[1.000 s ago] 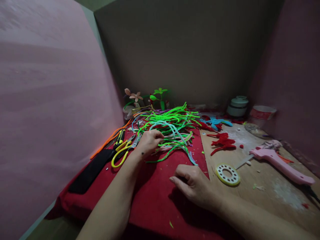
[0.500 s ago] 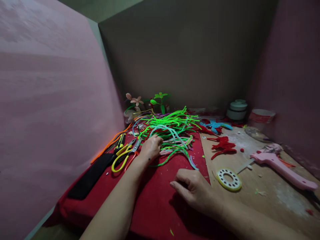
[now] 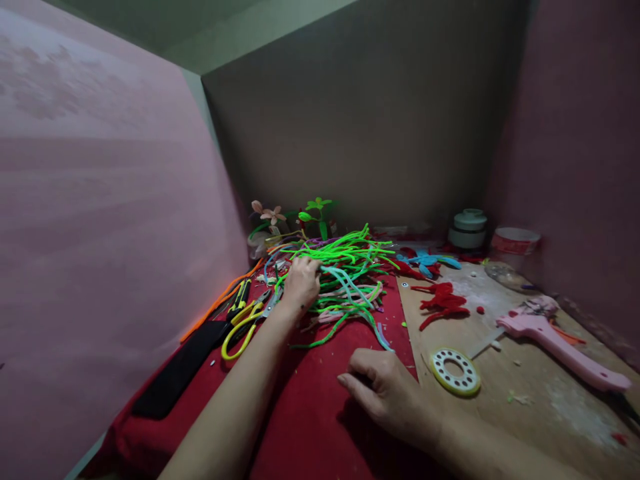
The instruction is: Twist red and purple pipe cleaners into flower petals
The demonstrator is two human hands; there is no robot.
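Our left hand [image 3: 303,281] contacts the green fuzzy-wire pile [image 3: 350,252], grip indeterminable; our right hand [image 3: 383,387], half-open, empty, is nearer us than the pile.

A smooth pink wall [image 3: 110,220] stands on the left. The back wall [image 3: 360,127] is dark gray. The right wall [image 3: 580,160] is dim purple-pink. Up top it looks dull green. The light is low.

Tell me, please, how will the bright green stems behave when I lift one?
The bright green stems look thin and fuzzy, so one is probably light and not slippery. It likely bends easily but may hold its shape, as the light blue stems lie in curves. Because the stems cross each other, neighbours may come along.
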